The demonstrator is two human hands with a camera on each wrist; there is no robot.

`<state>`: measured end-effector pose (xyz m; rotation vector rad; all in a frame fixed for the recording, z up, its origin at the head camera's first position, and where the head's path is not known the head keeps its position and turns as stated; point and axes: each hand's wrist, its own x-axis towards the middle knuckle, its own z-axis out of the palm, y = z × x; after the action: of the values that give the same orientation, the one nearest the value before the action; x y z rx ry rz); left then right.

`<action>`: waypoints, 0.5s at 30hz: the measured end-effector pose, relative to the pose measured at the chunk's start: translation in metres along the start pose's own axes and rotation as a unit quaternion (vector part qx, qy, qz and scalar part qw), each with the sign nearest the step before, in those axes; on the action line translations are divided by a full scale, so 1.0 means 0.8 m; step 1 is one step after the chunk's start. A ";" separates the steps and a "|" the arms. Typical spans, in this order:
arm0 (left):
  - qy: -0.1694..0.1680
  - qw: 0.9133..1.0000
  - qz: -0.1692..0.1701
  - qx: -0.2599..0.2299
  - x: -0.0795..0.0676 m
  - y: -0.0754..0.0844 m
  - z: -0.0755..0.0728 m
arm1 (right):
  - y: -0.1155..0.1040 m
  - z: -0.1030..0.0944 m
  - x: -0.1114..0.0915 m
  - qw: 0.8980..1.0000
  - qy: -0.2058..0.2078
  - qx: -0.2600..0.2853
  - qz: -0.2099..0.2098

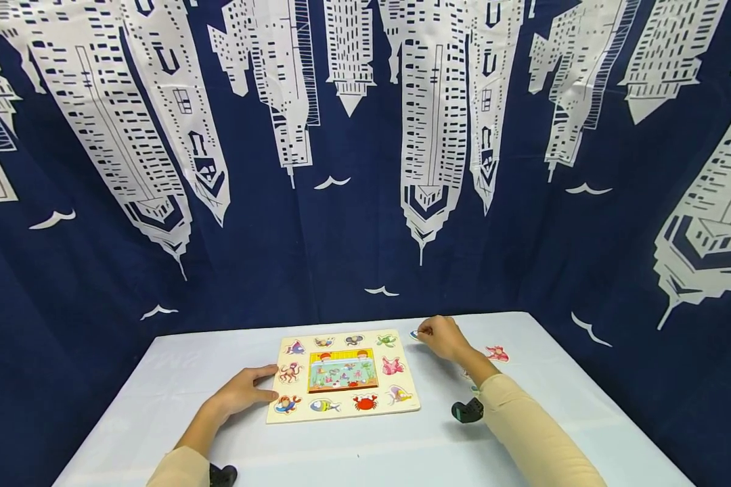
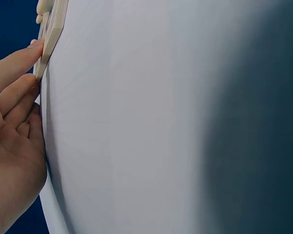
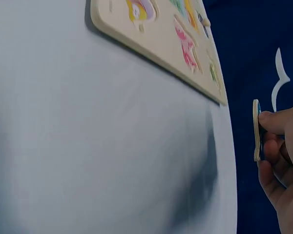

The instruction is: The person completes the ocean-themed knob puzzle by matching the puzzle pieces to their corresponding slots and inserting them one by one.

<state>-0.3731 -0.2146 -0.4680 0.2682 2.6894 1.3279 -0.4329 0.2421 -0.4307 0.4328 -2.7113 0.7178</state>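
A wooden peg puzzle board point(image 1: 302, 414) with sea-animal pictures around an aquarium scene lies on the table. Against its left edge rests my left hand point(image 1: 241, 393), with thumb and index finger apart; in the left wrist view, fingertips point(image 2: 35, 45) touch the board's side. To the right of the board, my right hand point(image 1: 443, 337) pinches a small puzzle piece point(image 1: 414, 335) between thumb and fingers. The right wrist view shows this puzzle piece point(image 3: 257, 129) edge-on, held above the table, its picture mostly hidden.
A red-pink puzzle piece point(image 1: 497, 353) lies to the right of my right hand. Other pieces point(image 1: 474, 389) are partly hidden beneath the right forearm. Behind the white table point(image 1: 365, 446) hangs a dark blue curtain point(image 1: 353, 250) with white buildings.
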 end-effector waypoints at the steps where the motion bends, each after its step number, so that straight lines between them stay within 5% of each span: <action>1: 0.000 1.000 0.000 -0.001 0.000 0.000 0.000 | -0.005 0.001 0.001 1.000 0.000 0.002 -0.003; 15: 0.003 1.000 0.002 -0.002 -0.001 0.001 0.001 | -0.051 0.011 0.007 0.999 -0.010 0.016 -0.041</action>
<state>-0.3723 -0.2134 -0.4680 0.2710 2.6920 1.3364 -0.4254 0.2029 -0.4185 0.5593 -2.6866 0.7400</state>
